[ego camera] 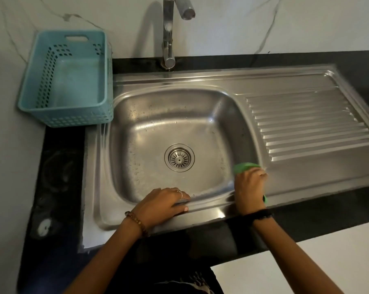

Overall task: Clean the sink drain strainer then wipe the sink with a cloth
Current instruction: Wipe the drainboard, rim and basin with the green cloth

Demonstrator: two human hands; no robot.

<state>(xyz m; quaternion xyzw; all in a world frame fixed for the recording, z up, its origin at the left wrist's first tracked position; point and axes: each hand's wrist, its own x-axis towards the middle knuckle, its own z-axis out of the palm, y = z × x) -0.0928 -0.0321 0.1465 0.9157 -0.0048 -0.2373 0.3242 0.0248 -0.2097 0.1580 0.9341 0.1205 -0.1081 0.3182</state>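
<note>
The steel sink [120, 166] fills the middle of the view, its bowl wet with droplets on the left wall. The round slotted drain strainer [179, 159] sits in the drain at the bowl's centre. My right hand [250, 187] grips a green cloth [244, 166] and presses it against the bowl's near right corner, at the rim. Most of the cloth is hidden under the fingers; a green bit shows below the wrist. My left hand [164, 203] rests on the sink's front rim, fingers curled over the edge into the bowl.
A teal perforated plastic basket [41, 81] stands on the counter at the sink's back left. The tap [168, 39] rises behind the bowl, spout overhead. A ribbed draining board [310, 126] extends right. Black countertop [58, 177] surrounds the sink.
</note>
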